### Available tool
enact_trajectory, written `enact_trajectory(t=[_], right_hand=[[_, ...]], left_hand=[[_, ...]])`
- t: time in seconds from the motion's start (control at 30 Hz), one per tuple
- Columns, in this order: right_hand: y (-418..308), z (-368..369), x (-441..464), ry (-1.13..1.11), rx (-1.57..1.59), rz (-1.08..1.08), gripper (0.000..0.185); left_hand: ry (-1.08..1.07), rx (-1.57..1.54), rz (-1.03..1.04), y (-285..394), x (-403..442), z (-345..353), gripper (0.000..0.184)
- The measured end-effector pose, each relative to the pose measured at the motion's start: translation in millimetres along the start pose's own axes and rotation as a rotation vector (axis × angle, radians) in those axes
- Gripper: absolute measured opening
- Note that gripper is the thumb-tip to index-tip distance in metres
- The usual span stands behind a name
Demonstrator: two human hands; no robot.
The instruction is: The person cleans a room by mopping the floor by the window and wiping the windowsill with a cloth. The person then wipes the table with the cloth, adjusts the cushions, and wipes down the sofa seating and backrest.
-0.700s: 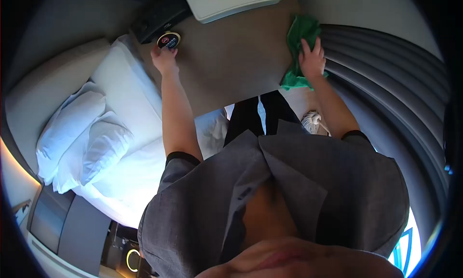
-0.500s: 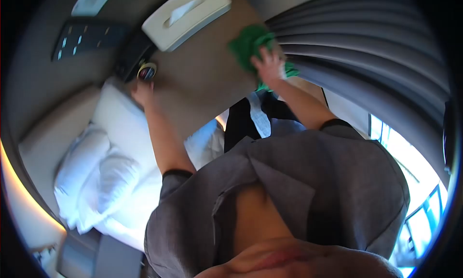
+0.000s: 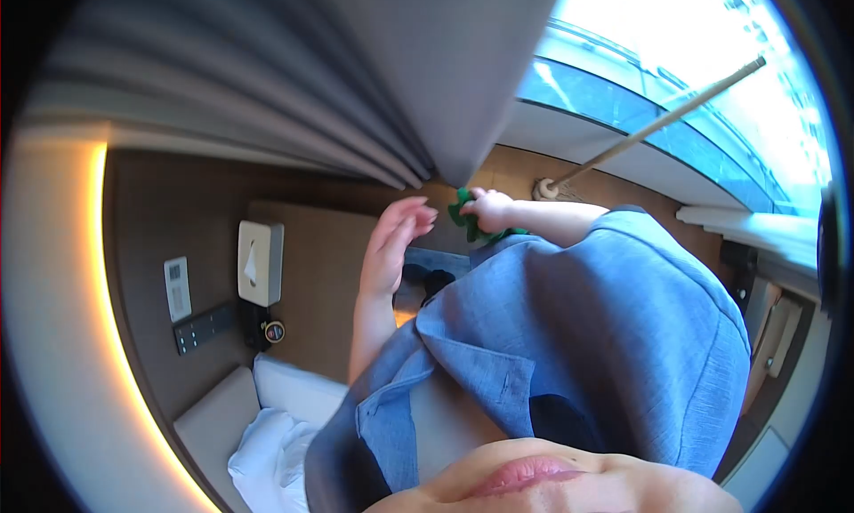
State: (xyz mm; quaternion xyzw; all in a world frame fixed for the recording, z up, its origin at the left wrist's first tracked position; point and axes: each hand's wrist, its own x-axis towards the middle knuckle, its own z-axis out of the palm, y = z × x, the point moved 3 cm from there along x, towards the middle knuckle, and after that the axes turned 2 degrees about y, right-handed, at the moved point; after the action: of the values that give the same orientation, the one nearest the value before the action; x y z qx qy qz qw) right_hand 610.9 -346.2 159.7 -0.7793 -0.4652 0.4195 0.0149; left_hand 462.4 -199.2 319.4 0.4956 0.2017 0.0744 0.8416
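My right hand [image 3: 489, 211] is closed around a bunched green cloth [image 3: 466, 218], close to the lower end of the grey curtain [image 3: 463, 113]. Part of the cloth hangs below the fingers beside my shirt. To the left, my left hand [image 3: 391, 246] is raised with its fingers loosely bent and apart, and I see nothing in it. Its fingertips point toward the cloth, just below the curtain's folds. Behind that hand lies the brown surface of the bedside table [image 3: 325, 273].
A tissue box [image 3: 260, 262] and a small round item [image 3: 274, 332] sit at the table's far side, by a wall switch panel [image 3: 203, 329]. White pillows [image 3: 267, 451] lie lower left. A mop [image 3: 658, 131] leans by the bright window.
My view has swung right toward the curtain and window. The right hand has lifted the green cloth off the table. My left hand has left the small round item and come near the right.
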Motion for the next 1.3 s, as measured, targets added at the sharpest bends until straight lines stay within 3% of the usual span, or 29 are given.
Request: enact_trajectory(t=[0.07,0.13,0.2,0.27,0.3,0.33,0.43,0.47,0.5,0.53,0.6,0.7,0.8,0.87,0.93,1.0,1.1,1.17,1.27,1.3], right_hand=[[66,-27,-43,0.183,0.218,0.165,0.048],[149,-24,-65,0.414,0.359,0.209,0.051],[193,-42,-112,0.481,0.767,0.211,0.051],[223,-42,-159,0.622,1.107,0.452,0.044],[232,-42,-176,0.687,1.329,0.452,0.045],[241,-40,-190,0.742,1.551,0.450,0.046],[281,-19,-200,0.834,1.698,0.524,0.048],[282,-18,-199,0.864,1.705,0.528,0.048],[282,-20,-195,0.894,1.711,0.534,0.048],[275,-30,-187,0.870,1.610,0.534,0.048],[249,-63,-162,0.827,1.399,0.513,0.048],[209,-119,-86,0.813,0.797,0.363,0.046],[133,-201,20,0.808,0.474,0.077,0.043],[77,-246,106,0.767,0.404,-0.077,0.043],[16,-283,192,0.803,0.258,-0.207,0.043],[-46,-310,268,0.670,0.170,-0.216,0.046],[-118,-309,384,0.647,-0.241,-0.268,0.046],[-135,-296,449,0.524,-0.472,-0.339,0.045],[-111,-287,494,0.379,-0.465,-0.364,0.049],[-98,-286,495,0.463,-0.383,-0.384,0.050]], left_hand=[[-0.371,0.273,0.053,16,49,91,0.028],[-0.607,0.367,0.053,27,94,181,0.028],[-0.638,0.826,0.380,33,160,231,0.029],[-0.421,1.219,0.878,27,257,242,0.028],[-0.291,1.398,0.958,42,293,234,0.026],[-0.109,1.624,0.844,63,313,221,0.026],[0.199,2.280,0.691,97,361,106,0.031],[0.175,2.428,0.397,103,355,62,0.037],[0.122,2.438,-0.044,107,348,19,0.044],[0.064,2.499,-0.386,109,337,-15,0.048],[0.152,2.488,-0.533,106,310,-85,0.047],[-0.022,2.323,-0.828,116,296,-122,0.045],[0.041,2.204,-0.683,121,291,-150,0.042],[-0.009,2.115,-0.553,125,282,-152,0.038],[-0.075,2.066,-0.549,124,278,-162,0.035],[-0.123,2.058,-0.541,126,273,-161,0.034],[-0.172,2.059,-0.515,122,270,-168,0.033],[-0.190,2.045,-0.531,118,277,-172,0.032],[-0.171,2.000,-0.549,123,286,-184,0.031],[-0.152,1.990,-0.558,125,288,-187,0.030]])
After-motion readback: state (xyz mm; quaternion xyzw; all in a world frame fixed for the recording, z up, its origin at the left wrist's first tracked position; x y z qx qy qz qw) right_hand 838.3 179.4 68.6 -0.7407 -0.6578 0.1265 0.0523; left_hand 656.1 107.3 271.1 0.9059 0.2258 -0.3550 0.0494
